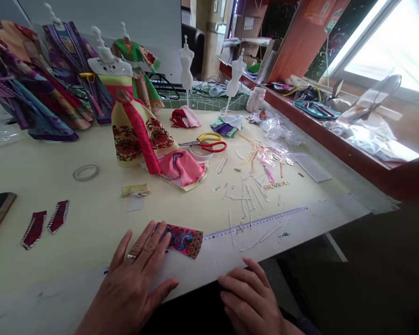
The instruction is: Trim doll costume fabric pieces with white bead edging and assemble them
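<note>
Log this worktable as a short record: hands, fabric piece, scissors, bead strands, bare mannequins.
Left hand: resting on the fabric piece, left end
Right hand: loosely curled near the front edge, apparently holding nothing
Pattern: red with blue motifs, brown right end
Scissors: yellow and red handles
Bead strands: white, scattered around the ruler
Bare mannequins: two, white, towards the back

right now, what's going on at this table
The person's left hand lies flat over one end of a red patterned fabric strip with blue motifs on the cream-coloured table. The right hand is loosely curled by the near edge, with nothing visible in it. Strands of small white beads lie to the strip's right; two dark red, white-edged fabric pieces lie to its left.
</note>
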`<state>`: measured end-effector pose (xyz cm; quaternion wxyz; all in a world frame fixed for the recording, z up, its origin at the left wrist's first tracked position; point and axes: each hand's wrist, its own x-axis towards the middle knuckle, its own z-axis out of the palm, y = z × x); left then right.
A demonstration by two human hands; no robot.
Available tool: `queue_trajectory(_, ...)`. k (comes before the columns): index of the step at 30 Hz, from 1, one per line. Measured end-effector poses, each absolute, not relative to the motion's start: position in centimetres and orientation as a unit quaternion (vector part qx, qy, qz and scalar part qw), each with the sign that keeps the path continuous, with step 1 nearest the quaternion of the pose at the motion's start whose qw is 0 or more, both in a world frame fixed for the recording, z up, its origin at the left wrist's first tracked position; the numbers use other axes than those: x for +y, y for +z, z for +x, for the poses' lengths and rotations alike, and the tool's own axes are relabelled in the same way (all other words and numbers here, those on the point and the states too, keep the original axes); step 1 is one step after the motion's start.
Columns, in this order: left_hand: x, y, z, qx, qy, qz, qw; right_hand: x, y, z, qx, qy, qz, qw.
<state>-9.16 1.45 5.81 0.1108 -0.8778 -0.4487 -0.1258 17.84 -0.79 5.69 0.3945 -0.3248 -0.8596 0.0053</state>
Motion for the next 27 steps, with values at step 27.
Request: queue_trajectory(27, 1.5, 5.3, -5.5, -0.392, -0.093, -0.914, 0.045, -1.0, 3.6, 17.6, -0.847, 0.011, -0.317, 0.427)
